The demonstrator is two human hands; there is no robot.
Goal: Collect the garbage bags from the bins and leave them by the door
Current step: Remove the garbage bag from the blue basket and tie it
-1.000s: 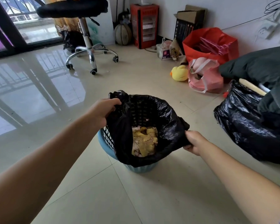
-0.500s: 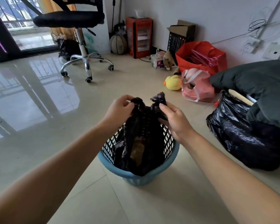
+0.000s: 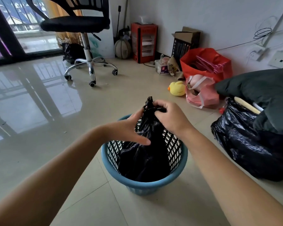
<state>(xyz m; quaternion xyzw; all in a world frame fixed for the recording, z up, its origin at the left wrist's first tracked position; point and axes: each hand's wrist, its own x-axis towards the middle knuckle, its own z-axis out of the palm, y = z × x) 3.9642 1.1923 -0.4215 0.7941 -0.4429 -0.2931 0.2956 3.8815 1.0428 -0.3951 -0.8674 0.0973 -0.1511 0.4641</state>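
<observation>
A black garbage bag (image 3: 147,154) stands inside a blue perforated bin (image 3: 142,185) on the tiled floor, its mouth gathered into a twisted neck above the rim. My right hand (image 3: 168,118) grips that neck near the top. My left hand (image 3: 131,129) lies against the bag's left side just below the neck, fingers spread and thumb touching the plastic. The bag's contents are hidden.
A large full black bag (image 3: 252,144) with dark cloth on top sits to the right. A pink bag (image 3: 201,93), a red bag (image 3: 206,64) and a yellow duck toy (image 3: 177,88) line the wall. An office chair (image 3: 82,30) stands far left, before glass doors (image 3: 15,30).
The bag's rim was pulled off the bin and its two sides brought together into a neck. My right hand now holds the neck alone; my left hand has slid down onto the bag's side.
</observation>
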